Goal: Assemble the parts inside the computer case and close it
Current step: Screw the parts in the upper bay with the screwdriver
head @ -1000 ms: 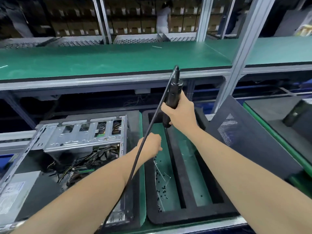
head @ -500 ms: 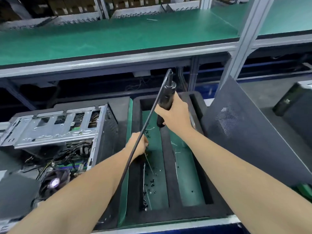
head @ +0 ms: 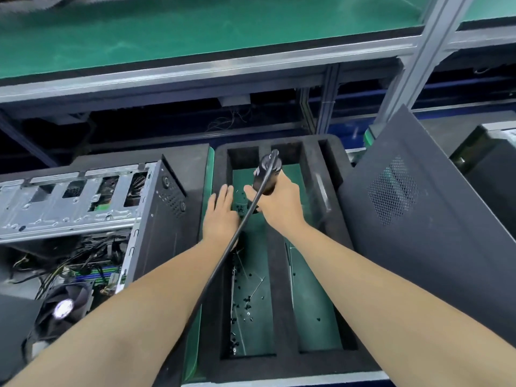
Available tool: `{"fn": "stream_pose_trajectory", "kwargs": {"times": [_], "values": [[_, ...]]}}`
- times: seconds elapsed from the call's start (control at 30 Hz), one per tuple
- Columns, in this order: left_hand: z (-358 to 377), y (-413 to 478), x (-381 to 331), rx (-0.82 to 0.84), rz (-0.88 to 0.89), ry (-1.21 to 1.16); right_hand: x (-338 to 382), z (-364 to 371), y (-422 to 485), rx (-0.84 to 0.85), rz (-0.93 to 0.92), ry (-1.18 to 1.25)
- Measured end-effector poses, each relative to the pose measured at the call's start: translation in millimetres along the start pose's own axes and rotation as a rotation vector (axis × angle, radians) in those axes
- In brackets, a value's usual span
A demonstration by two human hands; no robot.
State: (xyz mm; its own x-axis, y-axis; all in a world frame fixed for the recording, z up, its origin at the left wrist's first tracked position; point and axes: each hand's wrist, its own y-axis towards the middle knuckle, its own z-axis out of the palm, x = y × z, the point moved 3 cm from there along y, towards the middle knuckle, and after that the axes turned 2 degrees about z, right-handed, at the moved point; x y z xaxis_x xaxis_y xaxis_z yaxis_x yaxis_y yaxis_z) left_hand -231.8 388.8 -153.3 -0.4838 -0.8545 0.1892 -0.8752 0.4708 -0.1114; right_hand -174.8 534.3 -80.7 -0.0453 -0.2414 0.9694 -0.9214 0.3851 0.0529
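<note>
The open computer case (head: pixel 92 219) lies at left on the surface, fan and cables exposed. Just right, the foam tray (head: pixel 282 361) holds scattered screws (head: pixel 247 298). Left hand (head: pixel 222 216) reaches in, fingers spread flat; right hand (head: pixel 279 203) grips the electric screwdriver (head: pixel 266 174), cord (head: pixel 223 263) trailing near. Side panel (head: pixel 424 219) leans at right.

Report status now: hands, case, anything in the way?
Right hand grips screwdriver. Left hand open over screw tray. Case open, side panel off. Cord crosses left arm.

Open computer case (head: pixel 83 219) on side, left; black side panel (head: pixel 413 219) leaning, right.
</note>
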Motion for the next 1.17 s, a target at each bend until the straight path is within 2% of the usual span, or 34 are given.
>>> {"fn": "stream_pose_trajectory", "kwargs": {"times": [0.2, 0.5, 0.57, 0.7, 0.77, 0.83, 0.93, 1.0, 1.1, 1.17], "values": [[18, 14, -25, 0.104, -0.010, 0.292, -15, -7, 1, 0.004, 0.049, 0.021], [24, 18, -28, 0.103, 0.045, 0.336, -19, -17, 2, -0.023, 0.114, 0.072], [21, 16, -25, 0.034, 0.028, 0.166, -16, -16, 0, -0.033, 0.108, 0.080], [-6, 15, -7, -0.174, -0.144, -0.564, -2, -20, -2, -0.059, 0.092, 0.104], [-25, 18, 8, -0.231, -0.205, -0.707, 8, -22, 0, -0.079, 0.085, 0.119], [-41, 22, 23, -0.152, -0.314, -0.980, 21, -23, 2, -0.113, 0.092, 0.141], [-59, 19, 41, 0.076, -0.480, -1.582, 45, -21, 5, -0.137, 0.090, 0.177], [-72, 8, 51, 0.191, -0.491, -1.794, 64, -18, 4, -0.114, 0.051, 0.199], [-89, -7, 62, 0.224, -0.436, -2.057, 90, -14, 0, -0.071, -0.051, 0.243], [-98, -17, 71, 0.208, -0.411, -2.153, 107, -9, -6, -0.063, -0.078, 0.287]]}}
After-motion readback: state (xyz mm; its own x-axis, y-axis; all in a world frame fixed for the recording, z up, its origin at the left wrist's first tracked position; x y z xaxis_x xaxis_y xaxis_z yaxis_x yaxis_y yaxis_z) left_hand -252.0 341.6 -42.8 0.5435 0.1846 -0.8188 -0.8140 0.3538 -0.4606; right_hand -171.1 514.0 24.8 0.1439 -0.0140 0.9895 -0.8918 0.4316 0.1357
